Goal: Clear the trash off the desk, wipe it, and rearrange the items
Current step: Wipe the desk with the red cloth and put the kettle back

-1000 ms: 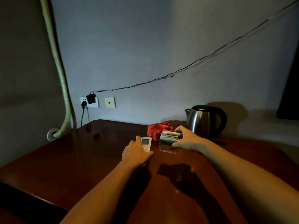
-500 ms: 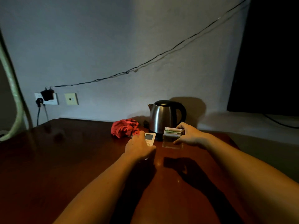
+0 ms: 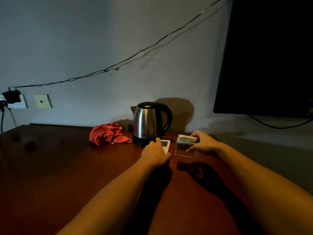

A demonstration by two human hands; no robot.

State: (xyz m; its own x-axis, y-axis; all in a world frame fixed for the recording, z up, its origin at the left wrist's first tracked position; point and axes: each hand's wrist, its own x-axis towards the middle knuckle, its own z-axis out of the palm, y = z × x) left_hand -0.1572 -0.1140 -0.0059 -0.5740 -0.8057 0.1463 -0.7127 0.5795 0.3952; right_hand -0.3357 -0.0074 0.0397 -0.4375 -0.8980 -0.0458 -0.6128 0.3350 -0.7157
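Note:
My left hand [image 3: 155,154] grips a white remote control [image 3: 165,145] lying on the dark wooden desk [image 3: 64,168], just in front of the steel kettle [image 3: 149,122]. My right hand [image 3: 204,144] holds a small clear box [image 3: 185,146] stuffed with sachets, thumb on its near side and fingers behind it. The box sits to the right of the remote, close to the desk's right edge. A crumpled red cloth [image 3: 108,133] lies left of the kettle near the wall.
A dark TV screen [image 3: 271,56] hangs on the wall at the upper right, its cable drooping below. A black wire [image 3: 128,58] runs across the wall from sockets [image 3: 17,100] at the left. The desk ends just right of my right hand.
Both hands slid the remote and the sachet box to the right along the desk, from beside the red cloth to beside the kettle. The view turned right too.

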